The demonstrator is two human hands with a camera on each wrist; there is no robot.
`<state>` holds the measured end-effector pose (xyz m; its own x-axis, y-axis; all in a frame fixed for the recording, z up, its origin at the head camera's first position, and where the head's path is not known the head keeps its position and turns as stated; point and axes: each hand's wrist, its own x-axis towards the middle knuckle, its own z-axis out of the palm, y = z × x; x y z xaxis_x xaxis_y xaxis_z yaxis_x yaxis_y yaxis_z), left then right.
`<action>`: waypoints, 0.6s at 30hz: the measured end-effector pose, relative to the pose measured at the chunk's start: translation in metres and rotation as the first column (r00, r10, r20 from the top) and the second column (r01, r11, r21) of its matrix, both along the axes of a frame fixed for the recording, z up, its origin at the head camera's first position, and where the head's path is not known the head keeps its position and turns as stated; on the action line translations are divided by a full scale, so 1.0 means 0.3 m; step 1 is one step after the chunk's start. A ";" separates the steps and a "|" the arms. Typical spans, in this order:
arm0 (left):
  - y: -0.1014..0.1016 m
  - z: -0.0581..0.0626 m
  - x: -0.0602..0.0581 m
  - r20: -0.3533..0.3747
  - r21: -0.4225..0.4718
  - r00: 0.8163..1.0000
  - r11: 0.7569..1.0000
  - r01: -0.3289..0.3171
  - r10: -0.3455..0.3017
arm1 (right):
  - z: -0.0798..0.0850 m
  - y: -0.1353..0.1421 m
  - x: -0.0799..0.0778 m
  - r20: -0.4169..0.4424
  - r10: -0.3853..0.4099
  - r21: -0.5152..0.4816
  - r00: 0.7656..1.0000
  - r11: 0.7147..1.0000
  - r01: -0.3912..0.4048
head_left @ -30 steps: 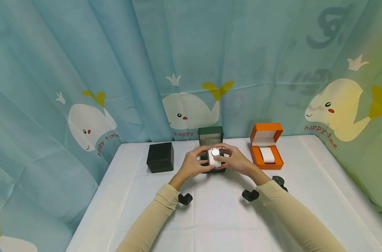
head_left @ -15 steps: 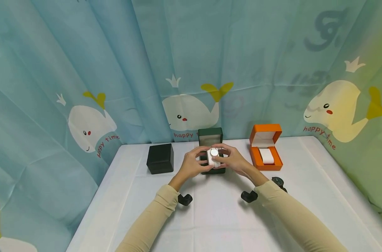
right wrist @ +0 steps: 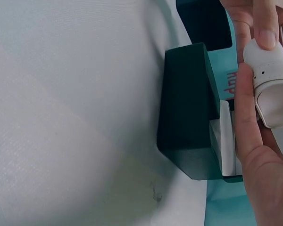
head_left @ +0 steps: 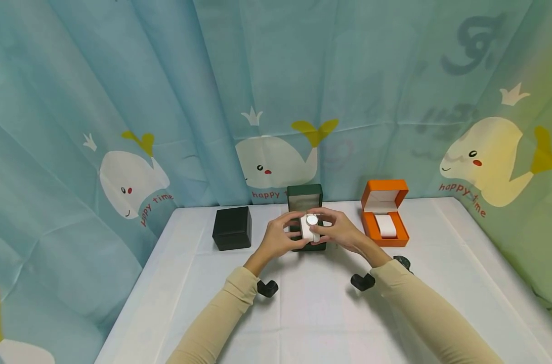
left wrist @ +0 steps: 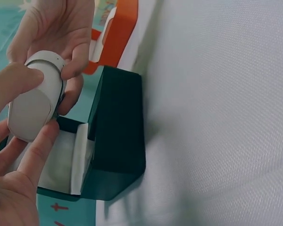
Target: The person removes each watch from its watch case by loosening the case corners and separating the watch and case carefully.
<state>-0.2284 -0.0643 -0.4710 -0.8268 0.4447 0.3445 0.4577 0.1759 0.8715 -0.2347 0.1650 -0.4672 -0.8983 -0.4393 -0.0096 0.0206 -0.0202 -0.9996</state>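
White watch (head_left: 312, 220) between two hands, its strap (right wrist: 264, 61) apparently wrapped round a white cushion (left wrist: 30, 115); the piece is up at the green watch box (head_left: 305, 190), its gap to the interior hard to judge.

Left hand (head_left: 278, 238): fingers bent, little spread, pinching the piece from its side. Right hand (head_left: 343, 232): likewise bent, gripping the same piece opposite.

Handling, my estimate: light overall, most weight in the dial. Strap likely flexible, not very slippery; cushion probably padded, giving a little under pressure. Dial glass would be the fragile part, smooth and easily marked. From my station I would take it by the strapped flanks of the cushion, one hand per side, and put no load on the dial.

Further out: green lid raised behind the hands. To the right, orange watch box (head_left: 385, 185), lid up, a second cushion (head_left: 386, 226) seated inside. Nearer, a dark watch (head_left: 401, 261) lies on the counter (head_left: 312, 318), partly covered by the right sleeve (head_left: 394, 280). Off to the left, black box (head_left: 232, 222), closed.
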 end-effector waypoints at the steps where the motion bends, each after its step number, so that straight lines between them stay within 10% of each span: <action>1: -0.001 -0.015 -0.010 0.000 0.004 1.000 1.000 0.002 -0.002 | 0.001 0.002 0.000 0.005 0.004 -0.003 1.000 1.000 -0.004; 18: -0.004 -0.012 -0.010 0.038 -0.022 0.999 0.999 0.028 -0.027 | 0.020 0.018 0.000 0.038 0.049 -0.022 0.998 0.999 -0.048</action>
<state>-0.2314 -0.0655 -0.4747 -0.8264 0.4744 0.3033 0.4298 0.1836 0.8841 -0.2347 0.1703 -0.4612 -0.8749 -0.4831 -0.0337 0.0602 -0.0396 -0.9974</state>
